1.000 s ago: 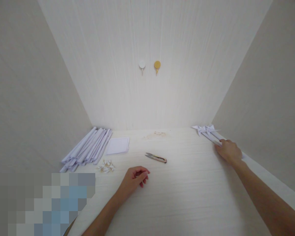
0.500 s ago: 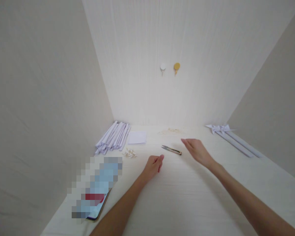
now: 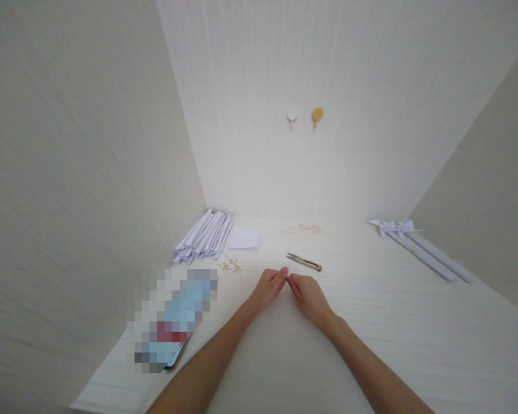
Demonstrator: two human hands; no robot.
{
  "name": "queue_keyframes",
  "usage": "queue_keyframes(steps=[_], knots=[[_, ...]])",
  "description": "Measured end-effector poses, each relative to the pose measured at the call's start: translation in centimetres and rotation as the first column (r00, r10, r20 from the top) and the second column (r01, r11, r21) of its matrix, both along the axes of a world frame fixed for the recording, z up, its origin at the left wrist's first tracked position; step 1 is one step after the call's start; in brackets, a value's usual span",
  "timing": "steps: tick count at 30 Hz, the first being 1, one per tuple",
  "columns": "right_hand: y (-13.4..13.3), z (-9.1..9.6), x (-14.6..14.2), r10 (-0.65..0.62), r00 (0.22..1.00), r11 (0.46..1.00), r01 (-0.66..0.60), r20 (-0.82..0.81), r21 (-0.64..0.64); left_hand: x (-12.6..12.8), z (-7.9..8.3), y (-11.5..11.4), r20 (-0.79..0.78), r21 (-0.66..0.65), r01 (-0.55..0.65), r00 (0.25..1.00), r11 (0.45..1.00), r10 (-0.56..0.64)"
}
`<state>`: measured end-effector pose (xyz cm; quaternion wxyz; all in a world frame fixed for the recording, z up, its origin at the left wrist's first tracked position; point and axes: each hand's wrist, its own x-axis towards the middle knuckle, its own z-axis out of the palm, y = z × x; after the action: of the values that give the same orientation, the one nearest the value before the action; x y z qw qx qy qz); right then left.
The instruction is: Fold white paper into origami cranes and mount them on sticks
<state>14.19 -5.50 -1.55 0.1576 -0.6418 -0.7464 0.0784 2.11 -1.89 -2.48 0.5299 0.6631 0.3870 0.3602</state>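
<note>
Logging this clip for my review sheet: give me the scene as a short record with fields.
Hands: left hand and right hand rest on the table, fingertips meeting; whether they pinch anything cannot be told.
Nearest: thread snips, just beyond the fingertips, untouched.
Left rear: bundle of folded paper strips, white sheet, small pile of scraps.
Right rear: paper pinwheels lying along the wall.
Back wall: white hook, yellow hook.

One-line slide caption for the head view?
Left hand and right hand rest, fingertips close together, on the table, just short of the thread snips.
</note>
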Motion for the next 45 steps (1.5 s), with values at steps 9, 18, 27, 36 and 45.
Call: queue_keyframes(steps=[9,18,27,36,45], knots=[[-0.2,0.3,-0.2,0.0,0.999,1.0,0.002,0.054,-0.023,0.0,-0.1,0.6,0.169,-0.066,-0.035,0.985,0.997,0.046],[-0.1,0.4,-0.2,-0.006,0.999,0.999,0.008,0.047,-0.036,-2.5,0.1,3.6,0.339,-0.158,-0.1,0.929,0.982,0.149],[0.0,0.3,-0.1,-0.015,1.0,0.999,0.016,0.025,-0.038,-4.4,0.6,5.3,0.331,-0.147,-0.146,0.925,0.978,0.187],[0.0,0.0,-0.1,0.001,1.0,1.0,-0.001,0.021,-0.011,-4.8,0.9,6.7,0.323,-0.137,-0.145,0.929,0.98,0.182],[0.0,0.1,-0.1,0.012,1.0,1.0,-0.012,0.02,-0.029,-5.5,3.2,8.9,-0.207,0.359,-0.252,0.917,0.899,0.34]])
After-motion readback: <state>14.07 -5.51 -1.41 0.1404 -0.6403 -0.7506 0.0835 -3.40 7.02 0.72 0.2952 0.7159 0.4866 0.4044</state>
